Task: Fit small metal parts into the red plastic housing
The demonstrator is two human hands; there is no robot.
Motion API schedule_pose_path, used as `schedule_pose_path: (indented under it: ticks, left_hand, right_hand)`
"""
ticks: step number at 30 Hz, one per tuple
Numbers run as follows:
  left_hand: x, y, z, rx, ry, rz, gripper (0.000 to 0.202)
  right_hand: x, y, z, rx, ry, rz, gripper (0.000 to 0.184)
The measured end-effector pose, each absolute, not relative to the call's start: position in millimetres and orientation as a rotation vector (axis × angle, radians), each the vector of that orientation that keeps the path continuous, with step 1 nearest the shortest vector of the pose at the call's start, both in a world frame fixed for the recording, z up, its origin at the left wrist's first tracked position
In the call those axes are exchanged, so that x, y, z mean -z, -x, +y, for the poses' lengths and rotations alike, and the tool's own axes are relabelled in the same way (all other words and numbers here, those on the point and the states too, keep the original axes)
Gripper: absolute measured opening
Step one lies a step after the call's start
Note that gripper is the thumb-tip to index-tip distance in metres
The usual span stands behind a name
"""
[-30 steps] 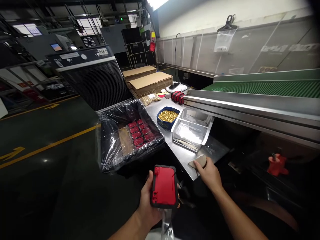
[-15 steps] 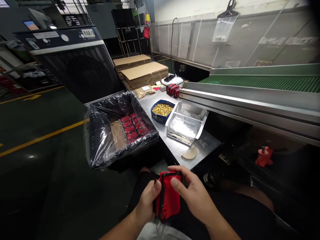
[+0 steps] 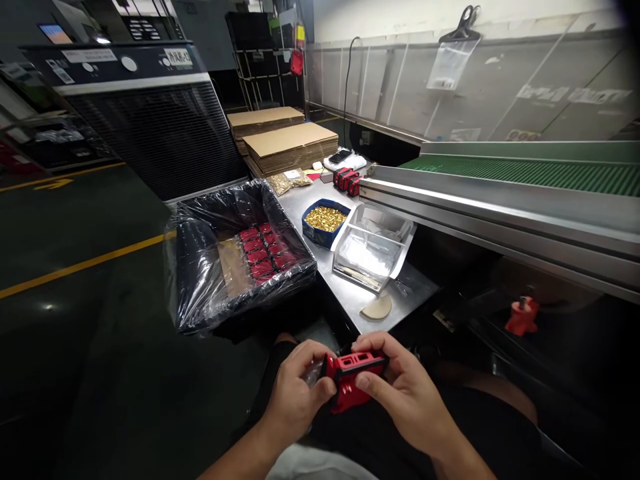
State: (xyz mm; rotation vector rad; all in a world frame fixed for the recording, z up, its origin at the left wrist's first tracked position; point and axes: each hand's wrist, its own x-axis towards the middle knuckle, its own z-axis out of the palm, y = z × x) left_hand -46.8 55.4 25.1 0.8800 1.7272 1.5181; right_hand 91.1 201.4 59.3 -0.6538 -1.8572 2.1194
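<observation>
Red-and-black case (image 3: 353, 388), up off the table, in front of the lap, gripped from both ends, slotted edge tilted up toward the head. Left hand (image 3: 296, 395) closed on its left end, thumb near the corner, with a bit of clear plastic (image 3: 313, 373) showing by the fingers; whether that's pinched too, can't tell. Right hand (image 3: 406, 390) grips the other end, thumb on the near side, fingers curled over the top. Step looks like two-handed handling or turning of the case; best done, I'd judge, with thumbs on the solid frame, even pressure from both ends, and one hand firmly on before the other regrips, since smooth plastic could slip. Loose film is better clear of the seams, and thumbs off the slots so the edge can be checked. Just beyond, a beige half-disc (image 3: 377, 308) lies flat on the metal table (image 3: 345, 298), touched by neither hand; case corners should stay clear of that table edge. Farther out: clear divided bin (image 3: 356, 277), blue tray (image 3: 319, 237) of gold bits (image 3: 327, 218), and, left, a film-lined black crate (image 3: 196, 317) with red pieces (image 3: 260, 257) in rows.
</observation>
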Motion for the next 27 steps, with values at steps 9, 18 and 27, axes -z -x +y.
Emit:
schedule_pose_path:
  ticks: [9,18,27]
  left_hand:
    - [-44,57,53,-1.407,-0.984,1.719,0.027]
    - [-49,59,49,-1.378,-1.408,1.623,0.013]
    - [-45,60,47,-1.351,-1.441,1.639,0.009]
  right_hand:
    - [-48,-92,191,-2.181,0.610,-1.616,0.061]
    - [-51,-89,183,-2.462,0.568,-1.429,0.082]
    - [-60,-95,185,-2.189,0.651,-1.523,0.040]
